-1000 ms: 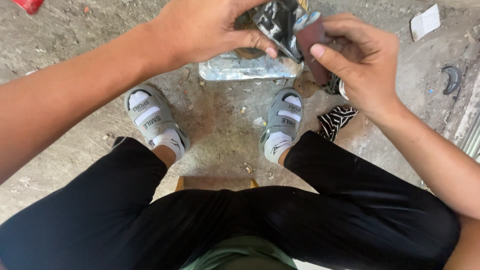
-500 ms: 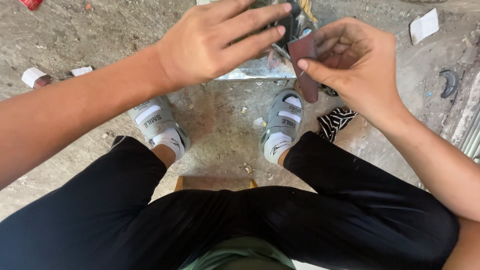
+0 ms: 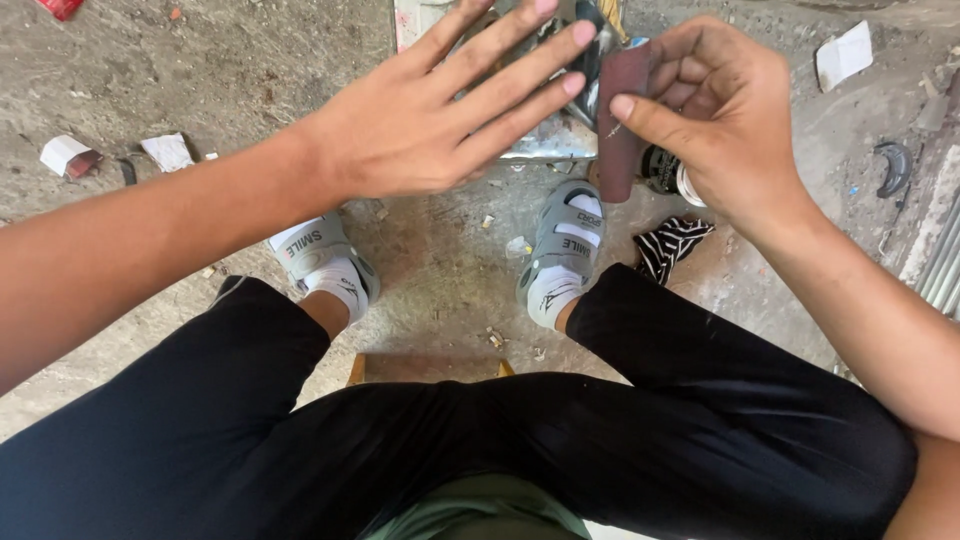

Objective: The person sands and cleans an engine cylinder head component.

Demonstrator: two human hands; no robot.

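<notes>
I held my left hand [image 3: 420, 125] flat, palm down, fingers spread and straight, gripping nothing, forearm stretched in from the left. My right hand [image 3: 725, 125] was curled, thumb pinched against bent fingers, wrist angled toward the left one.

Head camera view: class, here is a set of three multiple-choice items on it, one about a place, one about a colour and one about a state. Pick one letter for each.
1. Where does the striped cloth lie?
A. on the person's lap
B. on the ground beside the right foot
C. over the left hand

2. What colour is the strip pinched in the right hand?
A. reddish brown
B. bright green
C. white

3. How is the left hand?
A. clenched in a fist
B. wrapped round a bottle
C. open, fingers spread

Answers: 1 B, the striped cloth sits on the ground by the right foot. 2 A, the strip in the right hand is reddish brown. 3 C, the left hand is flat with fingers apart, holding nothing.
</notes>
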